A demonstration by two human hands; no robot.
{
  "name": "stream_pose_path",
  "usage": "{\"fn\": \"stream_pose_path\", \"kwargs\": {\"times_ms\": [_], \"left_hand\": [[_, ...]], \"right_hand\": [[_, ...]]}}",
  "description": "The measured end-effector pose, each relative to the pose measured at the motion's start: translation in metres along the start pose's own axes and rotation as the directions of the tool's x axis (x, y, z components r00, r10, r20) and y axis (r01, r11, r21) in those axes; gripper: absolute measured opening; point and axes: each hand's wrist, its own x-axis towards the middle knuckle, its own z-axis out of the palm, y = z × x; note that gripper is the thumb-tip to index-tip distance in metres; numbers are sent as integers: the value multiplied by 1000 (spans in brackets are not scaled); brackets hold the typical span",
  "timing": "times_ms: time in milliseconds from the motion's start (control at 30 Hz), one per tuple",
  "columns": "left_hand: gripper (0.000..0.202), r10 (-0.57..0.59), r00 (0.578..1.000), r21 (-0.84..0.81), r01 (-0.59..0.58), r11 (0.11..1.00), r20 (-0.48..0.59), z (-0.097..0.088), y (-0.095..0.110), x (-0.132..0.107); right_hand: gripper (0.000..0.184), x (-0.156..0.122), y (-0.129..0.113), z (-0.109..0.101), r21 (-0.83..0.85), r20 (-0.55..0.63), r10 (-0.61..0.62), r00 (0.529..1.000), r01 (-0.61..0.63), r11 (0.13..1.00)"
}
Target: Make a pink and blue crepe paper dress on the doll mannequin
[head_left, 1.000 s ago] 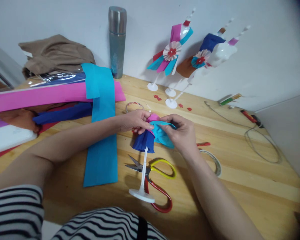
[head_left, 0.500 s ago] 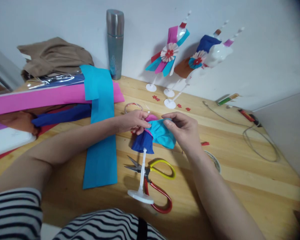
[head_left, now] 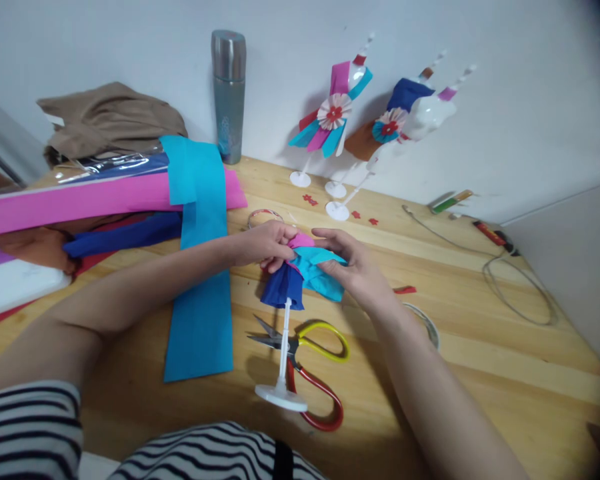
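Observation:
In front of me a figure wrapped in blue crepe paper (head_left: 283,285) stands on a white stand (head_left: 282,393), with a pink band (head_left: 303,241) above the blue. A strip of turquoise crepe paper (head_left: 323,273) hangs gathered at its right side. My left hand (head_left: 273,245) pinches the strip's left end against the figure. My right hand (head_left: 347,263) holds the strip's loose part between thumb and fingers. Behind the stand's stem, scissors (head_left: 294,345) with one yellow and one red handle lie with their blades apart. My hands hide the figure's top.
A long turquoise strip (head_left: 203,320) lies at the left, beside pink paper (head_left: 80,200) and brown cloth (head_left: 115,120). A steel flask (head_left: 229,100) stands by the wall. Decorated figures (head_left: 335,110) on stands are at the back. Tape roll (head_left: 425,325) and cable (head_left: 495,273) lie right.
My right hand has shifted slightly left and inward, and the turquoise strip is more bunched against the figure. My left hand keeps its pinch. The view has tilted slightly.

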Motion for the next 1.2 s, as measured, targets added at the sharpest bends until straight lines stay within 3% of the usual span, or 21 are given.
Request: {"fn": "stream_pose_path", "kwargs": {"times_ms": [433,667,1033,1200], "left_hand": [[24,-26,1000,-31,26,999,10,-3,1,-2],[31,-37,999,-45,37,998,14,-3,1,-1],[36,-82,997,-117,80,990,-12,0,1,-1],[39,-112,994,-136,109,985,-11,-1,1,-1]], "right_hand": [[31,1,-2,8,89,-25,90,996,-87,992],[12,1,1,8,-74,-132,-48,990,39,997],[21,-3,-1,7,60,-174,5,985,5,998],[22,-4,-2,7,25,-95,0,995,2,1000]]}}
